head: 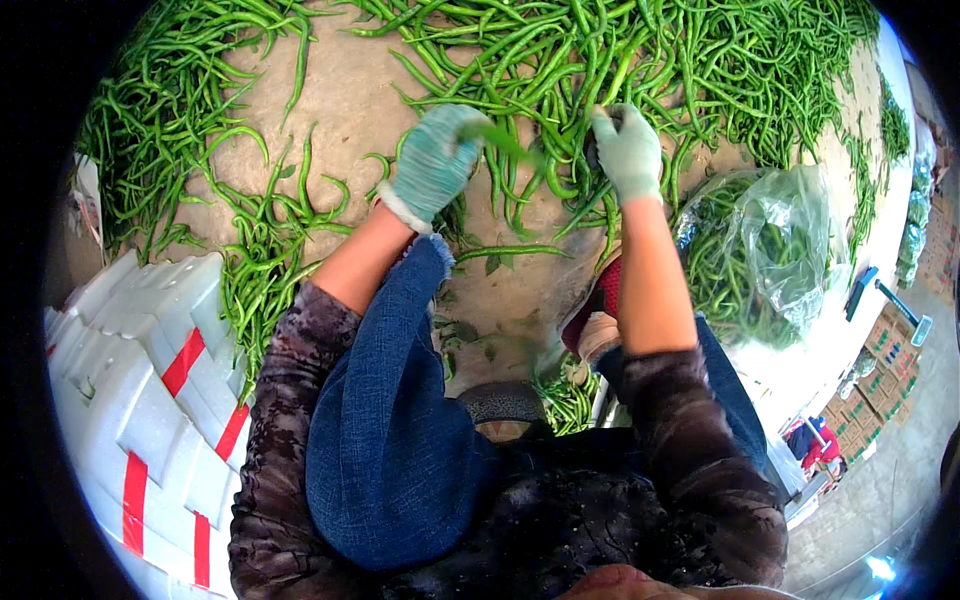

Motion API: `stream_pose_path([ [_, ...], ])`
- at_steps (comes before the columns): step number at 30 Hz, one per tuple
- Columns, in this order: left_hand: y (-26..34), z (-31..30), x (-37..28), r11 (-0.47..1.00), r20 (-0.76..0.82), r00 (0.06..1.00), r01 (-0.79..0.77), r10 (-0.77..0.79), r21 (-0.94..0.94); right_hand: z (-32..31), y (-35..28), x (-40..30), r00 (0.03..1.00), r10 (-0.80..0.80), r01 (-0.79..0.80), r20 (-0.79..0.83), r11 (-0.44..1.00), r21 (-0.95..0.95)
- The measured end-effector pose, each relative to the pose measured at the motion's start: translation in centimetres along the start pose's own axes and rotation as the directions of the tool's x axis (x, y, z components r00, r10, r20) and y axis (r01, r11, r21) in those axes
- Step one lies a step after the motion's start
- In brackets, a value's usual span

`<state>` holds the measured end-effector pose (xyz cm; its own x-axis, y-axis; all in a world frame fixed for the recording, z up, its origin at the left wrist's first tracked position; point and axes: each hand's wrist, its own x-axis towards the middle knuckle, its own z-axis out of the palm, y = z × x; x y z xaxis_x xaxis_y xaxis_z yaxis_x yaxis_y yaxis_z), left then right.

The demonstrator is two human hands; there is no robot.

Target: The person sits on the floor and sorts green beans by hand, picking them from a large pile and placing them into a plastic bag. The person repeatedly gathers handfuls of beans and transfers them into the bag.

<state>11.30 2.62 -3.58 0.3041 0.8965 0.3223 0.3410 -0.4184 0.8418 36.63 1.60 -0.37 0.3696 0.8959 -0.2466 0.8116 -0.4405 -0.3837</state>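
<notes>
My left hand (439,163), in a green knit glove with a white cuff, has its fingers closed around a green chili pepper (506,141) that is blurred by motion. In a paler green glove, my right hand (627,150) is at the near edge of the large pile of long green peppers (555,82); its fingertips are curled, and whether they hold a pepper cannot be told. A single pepper (514,251) lies on the floor between my arms, below the hands.
Another pepper heap (157,112) spreads at the left. White foam boxes (150,390) with red tape stand at lower left. A clear plastic bag (787,240) of peppers stands at right. Cardboard boxes (889,352) and a person in red (821,446) are farther off.
</notes>
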Motion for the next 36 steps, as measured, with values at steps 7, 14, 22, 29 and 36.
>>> stream_pose_path([
  [7, -2.2, -4.3, -0.3, 0.627, -0.257, 0.613, 0.522, -0.747, -0.577, 0.3, 5.3, 3.4, 0.978, 0.12, -0.157, 0.168, 0.96, 0.23],
  [14, -1.8, -4.4, -0.4, 0.515, -0.116, 0.57, 0.612, -0.813, -0.6, -1.7, 2.2, 9.1, 0.88, -0.472, 0.419, 0.049, 0.724, -0.547],
  [22, -2.6, -6.0, -2.3, 0.419, -0.111, 0.472, 0.622, -0.875, -0.662, -2.7, 0.9, 10.6, 0.572, -0.572, 0.799, 0.588, 0.227, -0.557],
  [29, -2.3, -4.9, -0.9, 0.469, -0.102, 0.529, 0.628, -0.843, -0.621, 0.2, -0.8, 11.6, 0.72, -0.479, 0.69, 0.502, 0.423, -0.587],
  [36, -3.8, -5.6, -2.6, 0.399, -0.098, 0.47, 0.602, -0.877, -0.691, -1.2, 0.4, 10.1, 0.654, -0.597, 0.748, 0.465, 0.419, -0.514],
])
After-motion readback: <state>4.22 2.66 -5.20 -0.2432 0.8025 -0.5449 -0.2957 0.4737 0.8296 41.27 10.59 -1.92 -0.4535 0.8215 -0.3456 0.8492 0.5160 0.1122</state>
